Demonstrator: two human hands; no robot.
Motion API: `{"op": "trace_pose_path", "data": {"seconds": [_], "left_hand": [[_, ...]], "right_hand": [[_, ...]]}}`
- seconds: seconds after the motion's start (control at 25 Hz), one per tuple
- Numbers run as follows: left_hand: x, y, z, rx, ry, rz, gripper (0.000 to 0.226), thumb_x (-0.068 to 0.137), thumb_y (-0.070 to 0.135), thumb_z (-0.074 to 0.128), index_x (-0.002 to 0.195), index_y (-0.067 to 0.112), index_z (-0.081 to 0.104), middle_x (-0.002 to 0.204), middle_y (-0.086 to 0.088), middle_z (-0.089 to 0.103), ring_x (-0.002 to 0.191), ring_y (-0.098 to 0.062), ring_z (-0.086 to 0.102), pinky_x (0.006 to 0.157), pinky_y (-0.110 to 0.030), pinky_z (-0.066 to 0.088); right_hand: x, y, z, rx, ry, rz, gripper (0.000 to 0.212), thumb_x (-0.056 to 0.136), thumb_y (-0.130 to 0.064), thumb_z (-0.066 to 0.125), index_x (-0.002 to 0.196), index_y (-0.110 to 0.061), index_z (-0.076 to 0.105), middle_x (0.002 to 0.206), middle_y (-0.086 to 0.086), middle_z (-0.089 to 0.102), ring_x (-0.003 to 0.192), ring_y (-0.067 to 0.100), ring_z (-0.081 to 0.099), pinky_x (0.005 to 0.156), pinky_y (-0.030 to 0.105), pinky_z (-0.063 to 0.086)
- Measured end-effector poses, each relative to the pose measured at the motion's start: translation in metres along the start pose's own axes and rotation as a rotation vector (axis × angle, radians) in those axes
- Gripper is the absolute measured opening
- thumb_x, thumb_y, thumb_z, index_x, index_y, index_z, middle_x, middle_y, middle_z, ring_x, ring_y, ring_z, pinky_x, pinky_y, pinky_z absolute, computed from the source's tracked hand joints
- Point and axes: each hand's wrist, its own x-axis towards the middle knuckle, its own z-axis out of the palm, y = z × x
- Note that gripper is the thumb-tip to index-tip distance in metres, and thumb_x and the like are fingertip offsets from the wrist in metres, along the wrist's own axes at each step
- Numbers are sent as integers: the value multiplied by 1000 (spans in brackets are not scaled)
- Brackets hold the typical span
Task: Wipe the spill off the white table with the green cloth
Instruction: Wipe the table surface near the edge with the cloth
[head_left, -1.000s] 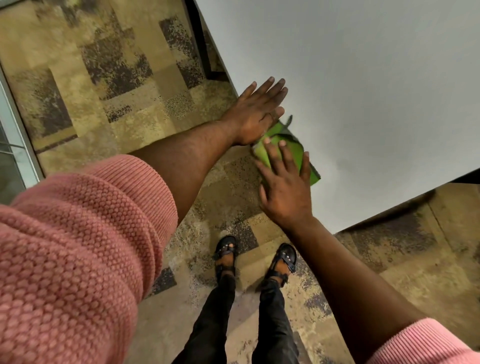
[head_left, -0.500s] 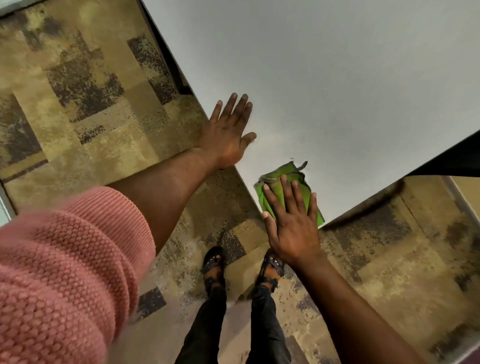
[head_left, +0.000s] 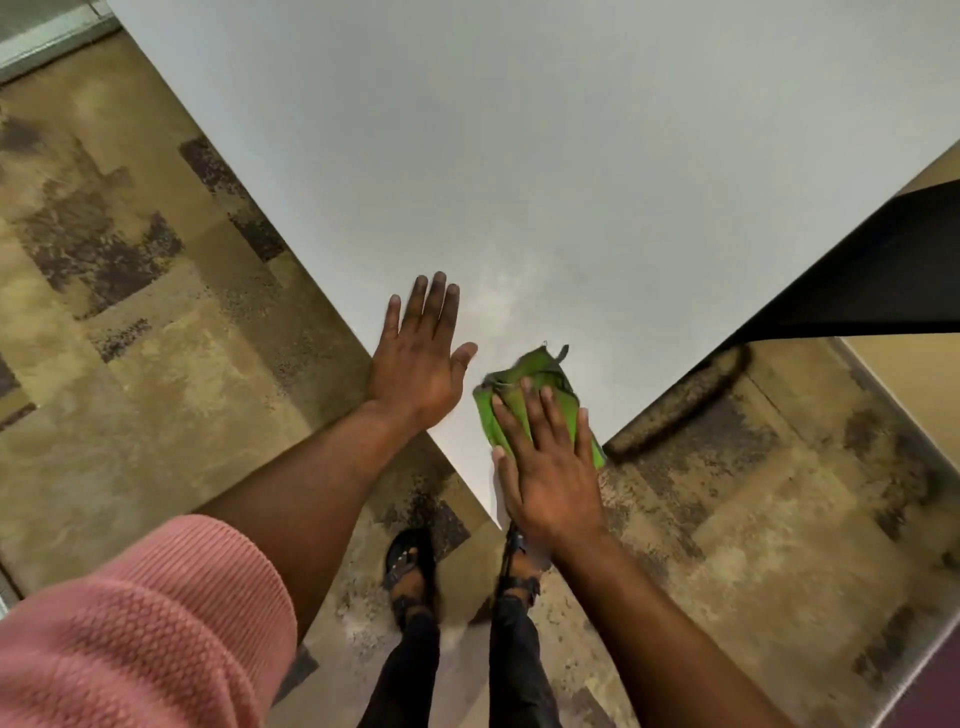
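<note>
White surface (head_left: 571, 156) ahead: my right hand (head_left: 550, 478) lies flat, pressing the soft, limp green cloth (head_left: 540, 384) at 5 o'clock; left hand (head_left: 415, 364) spread, empty.

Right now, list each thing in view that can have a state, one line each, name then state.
Folded green cloth: bunched, flat on the table near its corner, pinned under the right hand.
Right hand: palm down, fingers spread on the cloth.
Left hand: open, flat, at the table's edge, holding nothing.
White table: faint smear beyond the hands.
</note>
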Motion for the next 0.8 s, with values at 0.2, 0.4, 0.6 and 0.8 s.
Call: {"op": "trace_pose_path", "data": {"seconds": [0.2, 0.4, 0.6, 0.8], "left_hand": [[1, -1, 6, 42, 23, -2, 73, 107, 50, 18, 163, 11, -6, 173, -10, -9, 160, -25, -9, 130, -51, 1], [2, -1, 5, 52, 32, 4, 72, 107, 49, 15, 164, 8, 0, 173, -12, -4, 160, -26, -5, 130, -51, 2], [0, 1, -1, 31, 26, 12, 72, 108, 50, 16, 163, 7, 1, 173, -12, -3, 160, -26, -5, 129, -51, 4], [1, 0, 2, 35, 42, 16, 73, 106, 50, 12, 164, 7, 2, 173, -12, -1, 160, -25, -3, 129, -52, 7]], "right_hand": [[101, 45, -32, 96, 87, 203, 60, 106, -43, 28, 165, -36, 21, 176, -1, 13, 162, 23, 6, 128, 62, 4], [128, 18, -26, 96, 158, 181, 63, 103, -35, 36, 165, -30, 26, 175, 2, 18, 162, 27, 11, 126, 64, 4], [45, -6, -8, 56, 46, -55, 62, 102, -38, 39, 163, -31, 31, 175, 0, 17, 163, 22, 8, 126, 63, 10], [127, 17, -32, 134, 108, 61, 61, 103, -31, 40, 163, -34, 29, 173, -1, 24, 162, 22, 13, 128, 59, 4]]}}
